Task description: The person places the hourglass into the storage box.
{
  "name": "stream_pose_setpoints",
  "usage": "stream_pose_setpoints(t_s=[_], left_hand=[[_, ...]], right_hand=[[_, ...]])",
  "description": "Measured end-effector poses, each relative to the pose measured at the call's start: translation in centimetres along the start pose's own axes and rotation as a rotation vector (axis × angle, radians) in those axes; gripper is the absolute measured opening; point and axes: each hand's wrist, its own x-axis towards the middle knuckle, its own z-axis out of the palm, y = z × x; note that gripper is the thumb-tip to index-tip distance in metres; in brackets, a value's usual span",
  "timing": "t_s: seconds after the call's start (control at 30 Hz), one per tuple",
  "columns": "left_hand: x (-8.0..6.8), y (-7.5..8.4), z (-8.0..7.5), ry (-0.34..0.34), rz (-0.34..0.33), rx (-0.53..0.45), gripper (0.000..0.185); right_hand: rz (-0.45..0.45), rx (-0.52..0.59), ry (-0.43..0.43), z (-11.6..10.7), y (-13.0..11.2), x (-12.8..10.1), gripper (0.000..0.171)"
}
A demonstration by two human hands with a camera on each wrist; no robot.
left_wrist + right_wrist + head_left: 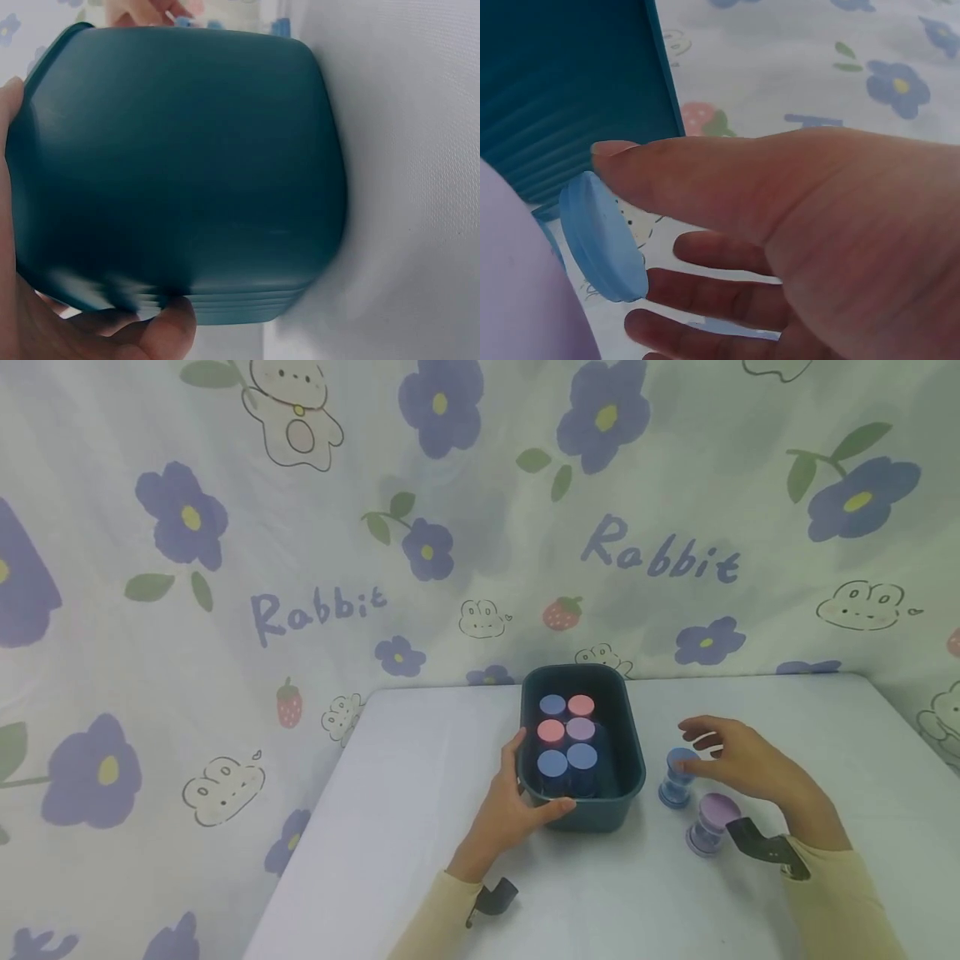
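A dark teal bin [634,752] stands in the middle of the white table, with several round jars [567,732] inside it under blue, pink and purple lids. My left hand [510,806] grips its near left corner, thumb [161,330] curled along the front wall [187,165]. To the bin's right stands a blue-lidded jar [675,789]. My right hand [738,760] hovers over it with fingers spread. Its thumb tip touches the blue lid [604,236]. A purple-lidded jar [711,827] stands just nearer to me, beside my right wrist.
A flower-and-rabbit printed cloth [300,527] hangs behind the table and drapes past its left edge [315,827]. Bare white tabletop [427,752] lies left of the bin and at the far right [862,743].
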Motion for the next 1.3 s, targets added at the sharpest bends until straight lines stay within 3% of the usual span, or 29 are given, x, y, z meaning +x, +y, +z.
stream_pose_setpoints(t_s=[0.43, 0.83, 1.3], left_hand=[[0.07, -0.2, -0.1, -0.008, 0.005, -0.004, 0.114], [0.09, -0.15, -0.14, -0.007, 0.006, 0.002, 0.115], [0.18, -0.4, -0.07, -0.008, 0.02, -0.008, 0.114]], right_hand=[[0.066, 0.024, -0.12, 0.07, 0.05, -0.09, 0.058], [0.064, -0.011, -0.076, 0.15, -0.34, -0.11, 0.051], [0.081, 0.002, 0.046, 0.1, -0.63, 0.02, 0.059]])
